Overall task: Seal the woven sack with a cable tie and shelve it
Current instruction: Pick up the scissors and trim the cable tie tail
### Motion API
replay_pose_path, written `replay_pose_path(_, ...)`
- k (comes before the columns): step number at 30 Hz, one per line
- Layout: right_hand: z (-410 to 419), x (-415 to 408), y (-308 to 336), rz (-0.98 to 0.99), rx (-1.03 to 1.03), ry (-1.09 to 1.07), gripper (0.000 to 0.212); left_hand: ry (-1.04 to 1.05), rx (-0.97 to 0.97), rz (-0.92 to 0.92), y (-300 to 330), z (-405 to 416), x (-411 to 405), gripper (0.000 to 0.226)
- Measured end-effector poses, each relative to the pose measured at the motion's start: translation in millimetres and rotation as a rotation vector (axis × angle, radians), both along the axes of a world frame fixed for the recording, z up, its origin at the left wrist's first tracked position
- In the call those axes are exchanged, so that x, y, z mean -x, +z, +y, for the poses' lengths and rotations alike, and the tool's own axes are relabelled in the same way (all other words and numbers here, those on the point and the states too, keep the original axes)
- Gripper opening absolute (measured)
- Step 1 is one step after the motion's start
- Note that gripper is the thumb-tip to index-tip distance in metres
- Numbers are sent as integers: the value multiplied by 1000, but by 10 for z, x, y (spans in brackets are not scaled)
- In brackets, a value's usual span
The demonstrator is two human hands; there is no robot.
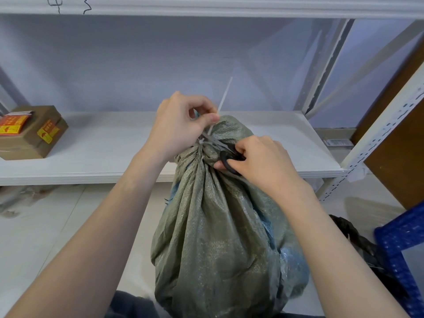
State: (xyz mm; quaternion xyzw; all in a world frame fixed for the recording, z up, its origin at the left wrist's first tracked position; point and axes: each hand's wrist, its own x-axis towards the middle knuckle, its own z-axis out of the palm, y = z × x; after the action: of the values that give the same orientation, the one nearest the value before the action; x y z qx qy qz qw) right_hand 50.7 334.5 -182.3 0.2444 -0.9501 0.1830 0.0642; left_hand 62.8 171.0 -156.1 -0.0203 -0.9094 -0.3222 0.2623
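- the woven sack [220,237] is grey-green and stands upright on the floor [34,237], right in front of the person and just in front of the low white shelf [114,145].
- the neck of the sack is bunched tight, and a white cable tie [207,140] goes around it.
- the long loose end of the cable tie sticks up and away, toward the back of the shelf.
- the left hand [181,127] is at the top of the sack, with finger and thumb pinched shut on the tail of the cable tie.
- the right hand [263,162] is on the right side of the neck, closed around the black handles of the scissors [226,154].
- the grey blades of the scissors point left at the cable tie, close to its little lock. i cannot tell if the blades touch the tie.
- a brown cardboard box [32,134] sits on the left end of the shelf, well apart from the sack.
- the box has yellow and red stickers with a small umbrella sign. the words on them are too small to read.
- there is some black scribble on the upper shelf edge [68,5] at the top left. i cannot read it.
- a blue plastic crate [403,253] is at the right, beside a black bag [353,235] on the floor.
- a brown board [397,145] leans behind the white shelf post [376,138] on the right.
- the shelf space behind the sack is bare.
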Motion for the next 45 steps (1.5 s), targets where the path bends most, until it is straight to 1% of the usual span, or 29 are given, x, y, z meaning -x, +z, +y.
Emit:
replay_pose_path(4,-16,-31,-18,-22,-21,-7,51,16,-30,17,10,-1,5,11)
replay_pose_path(6,-4,-32,-9,-42,-24,-20,52,4,-52,11,7,-10,5,12)
replay_pose_path(8,13,-25,0,-52,-19,-28,46,-14,-77,8,6,-15,3,13)
replay_pose_path(9,16,-19,-3,-52,-15,-29,46,-21,-91,8,10,-13,-2,13)
replay_pose_path(14,18,26,-12,-86,-16,-39,45,-5,-146,16,49,3,-26,3)
replay_pose_path(18,57,26,28,-167,-3,-36,54,1,-179,21,77,3,-54,6)
replay_pose_path(21,145,15,127,-223,55,-27,60,-26,-239,32,119,8,-89,8)
replay_pose_path(24,263,43,242,-243,80,-28,62,-82,-332,6,172,10,-134,9)
replay_pose_path(25,295,47,279,-248,95,-36,59,-104,-355,-6,187,15,-151,10)
replay_pose_path(26,319,47,306,-217,134,-27,50,-124,-370,-19,207,27,-174,12)
replay_pose_path(28,346,43,356,-102,230,-49,9,-162,-391,-50,242,68,-223,15)
replay_pose_path(30,307,11,401,-12,294,-78,35,-205,-388,-106,259,117,-264,16)
replay_pose_path(31,286,2,414,8,320,-100,38,-238,-377,-150,270,142,-284,16)
replay_pose_path(34,180,-91,488,88,363,-123,39,-393,-399,-233,300,212,-353,12)
replay_pose_path(35,147,-113,509,85,374,-123,35,-436,-418,-235,310,229,-376,10)
replay_pose_path(37,86,-148,563,101,366,-97,20,-472,-460,-229,330,272,-407,9)
replay_pose_path(39,35,-188,643,130,367,-61,12,-418,-492,-176,354,305,-403,12)
replay_pose_path(42,-38,-215,773,162,361,-17,15,-272,-519,-71,454,300,-364,18)
replay_pose_path(45,-93,-213,908,164,287,52,17,-202,-508,-13,604,227,-319,23)
